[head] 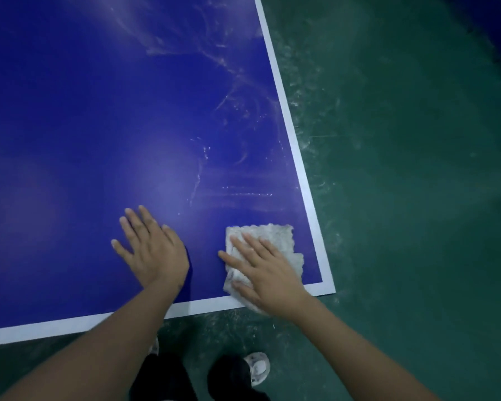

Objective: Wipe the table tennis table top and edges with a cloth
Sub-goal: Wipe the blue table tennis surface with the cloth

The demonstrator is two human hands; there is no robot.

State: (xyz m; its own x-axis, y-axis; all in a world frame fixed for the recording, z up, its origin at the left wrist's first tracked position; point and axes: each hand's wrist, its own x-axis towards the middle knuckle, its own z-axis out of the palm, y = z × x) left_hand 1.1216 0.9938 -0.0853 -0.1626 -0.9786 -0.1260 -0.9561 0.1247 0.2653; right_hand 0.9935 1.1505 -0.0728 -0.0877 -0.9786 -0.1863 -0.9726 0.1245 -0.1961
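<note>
The right hand (268, 273) lies flat with fingers spread on a white cloth (275, 241), pressing it onto the blue table (99, 111) near the corner at lower right of the frame. The left hand (151, 250) rests open and empty, palm down on the table, beside it. Pale smears streak the top at upper right.

I see the right hand (268, 274) pressed flat on a white cloth (275, 237) at the near right corner of the blue table (84, 125). The left hand (152, 250) lies flat, fingers (133, 219) spread, beside it. Pale streaks (237, 111) mark the top. Green floor (402, 198) below.
</note>
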